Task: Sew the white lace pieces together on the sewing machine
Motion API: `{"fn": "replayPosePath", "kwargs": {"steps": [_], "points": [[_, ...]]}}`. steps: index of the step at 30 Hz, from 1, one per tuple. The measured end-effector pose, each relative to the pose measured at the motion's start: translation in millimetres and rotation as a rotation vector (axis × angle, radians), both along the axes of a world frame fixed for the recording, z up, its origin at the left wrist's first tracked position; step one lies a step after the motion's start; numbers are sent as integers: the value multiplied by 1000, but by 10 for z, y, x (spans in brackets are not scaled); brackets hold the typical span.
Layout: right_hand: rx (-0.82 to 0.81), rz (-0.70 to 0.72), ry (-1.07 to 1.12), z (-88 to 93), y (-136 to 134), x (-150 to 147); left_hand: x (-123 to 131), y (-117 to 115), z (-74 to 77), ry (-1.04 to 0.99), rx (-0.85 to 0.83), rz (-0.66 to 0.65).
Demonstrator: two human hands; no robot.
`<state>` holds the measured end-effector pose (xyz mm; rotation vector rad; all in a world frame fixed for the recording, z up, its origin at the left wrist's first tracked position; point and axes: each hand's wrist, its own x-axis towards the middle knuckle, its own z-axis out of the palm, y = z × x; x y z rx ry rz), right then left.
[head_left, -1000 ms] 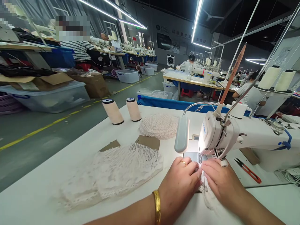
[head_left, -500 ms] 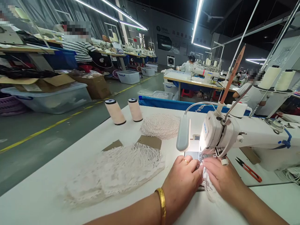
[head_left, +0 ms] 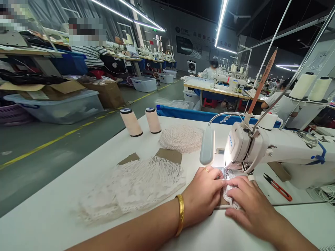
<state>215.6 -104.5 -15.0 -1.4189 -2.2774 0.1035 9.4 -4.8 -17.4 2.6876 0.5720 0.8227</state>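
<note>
My left hand (head_left: 204, 193), with a gold ring and bangle, lies on the white table beside the needle of the white sewing machine (head_left: 274, 153), fingers together and pressing on a small white lace piece (head_left: 229, 197). My right hand (head_left: 248, 205) rests on the same lace piece from the right, fingers flat on it. The lace sits just in front of the presser foot, lit by the machine's lamp (head_left: 207, 150).
A pile of white lace pieces (head_left: 136, 186) on brown cardboard lies to the left, another heap (head_left: 181, 137) behind. Two thread cones (head_left: 131, 122) stand at the table's far edge. Red snips (head_left: 277, 187) lie right of the machine. Other people work at distant tables.
Both hands have drawn slightly back toward me with the lace, more of which now shows between them. The view has shifted a little.
</note>
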Motion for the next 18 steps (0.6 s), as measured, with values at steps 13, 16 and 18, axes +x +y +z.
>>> {"fn": "replayPosePath", "kwargs": {"steps": [13,16,18], "points": [[-100,-203,372,-57,124,2,126,162,-17,-43,-71,-14],[-71,-47,212,-5,94,16,89,123,-31,-56,3,-65],[-67,61,88,42,47,20,43,62,-28,-51,55,-105]]}}
